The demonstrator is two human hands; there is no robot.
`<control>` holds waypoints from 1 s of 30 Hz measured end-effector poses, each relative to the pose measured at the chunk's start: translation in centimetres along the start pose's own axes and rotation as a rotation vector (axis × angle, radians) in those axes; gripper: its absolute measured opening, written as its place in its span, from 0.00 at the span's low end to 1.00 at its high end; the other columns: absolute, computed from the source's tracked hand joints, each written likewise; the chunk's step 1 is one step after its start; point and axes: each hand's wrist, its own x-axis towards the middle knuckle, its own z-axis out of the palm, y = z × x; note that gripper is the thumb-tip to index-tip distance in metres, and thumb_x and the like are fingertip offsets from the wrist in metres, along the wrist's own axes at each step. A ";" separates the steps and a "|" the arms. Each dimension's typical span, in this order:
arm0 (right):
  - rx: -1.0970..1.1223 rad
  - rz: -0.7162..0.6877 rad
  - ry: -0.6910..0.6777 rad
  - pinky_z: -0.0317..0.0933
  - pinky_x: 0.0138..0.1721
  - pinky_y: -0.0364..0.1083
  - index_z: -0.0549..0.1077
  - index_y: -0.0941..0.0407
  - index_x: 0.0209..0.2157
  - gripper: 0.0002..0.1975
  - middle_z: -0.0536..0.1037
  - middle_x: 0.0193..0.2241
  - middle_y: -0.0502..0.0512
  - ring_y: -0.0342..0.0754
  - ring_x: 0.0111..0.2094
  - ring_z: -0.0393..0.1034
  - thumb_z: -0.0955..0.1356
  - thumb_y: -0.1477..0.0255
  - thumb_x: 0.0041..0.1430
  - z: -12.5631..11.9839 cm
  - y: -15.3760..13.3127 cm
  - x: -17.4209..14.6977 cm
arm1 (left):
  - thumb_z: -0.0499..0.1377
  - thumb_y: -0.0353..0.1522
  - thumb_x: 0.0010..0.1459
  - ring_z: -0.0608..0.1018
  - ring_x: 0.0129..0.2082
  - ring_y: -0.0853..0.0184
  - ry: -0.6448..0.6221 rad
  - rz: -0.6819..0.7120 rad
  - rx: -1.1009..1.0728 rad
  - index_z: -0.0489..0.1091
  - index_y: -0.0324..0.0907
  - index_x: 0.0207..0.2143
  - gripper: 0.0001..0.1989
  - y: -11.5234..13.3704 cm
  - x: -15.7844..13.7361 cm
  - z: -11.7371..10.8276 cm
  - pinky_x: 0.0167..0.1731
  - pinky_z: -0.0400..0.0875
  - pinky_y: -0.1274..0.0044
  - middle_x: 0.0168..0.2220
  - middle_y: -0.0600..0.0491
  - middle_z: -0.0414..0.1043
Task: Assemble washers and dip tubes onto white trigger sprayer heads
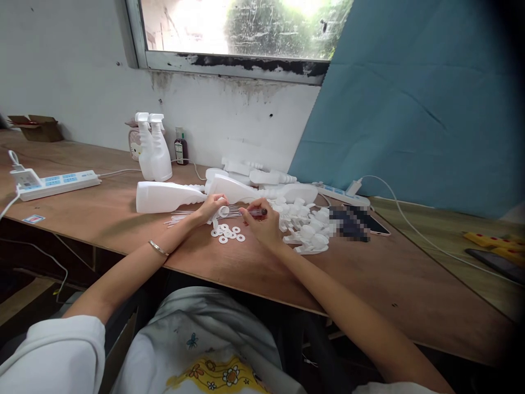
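My left hand [214, 207] is closed on a white spray trigger head [223, 210], its round collar facing my right hand. In my right hand [264, 221] is a slim pen-like tool [258, 212] with a dark end, its tip pointing toward the trigger head. Whether the tip touches the collar I cannot tell. Just below my left hand lie several flat white ring washers [223, 239]. Thin clear tubes [178, 218] lie on the table behind my hands. To the right of my right hand is a heap of white trigger heads [311, 232].
White empty-looking bottles [168, 197] lie behind my hands; two spray bottles [159, 153] stand upright at the back left, by a small dark bottle [180, 150]. Power strips [61, 183] sit on both sides, with cables. A phone [377, 224] lies at right.
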 end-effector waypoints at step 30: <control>-0.055 -0.188 -0.037 0.58 0.26 0.42 0.61 0.55 0.21 0.11 0.67 0.21 0.47 0.42 0.24 0.63 0.65 0.71 0.55 1.1 0.5 -1.8 | 0.53 0.34 0.42 0.56 0.16 0.75 0.146 -0.079 -0.077 0.57 0.39 0.17 0.08 0.3 0.1 -0.1 0.17 0.49 0.80 0.15 0.59 0.53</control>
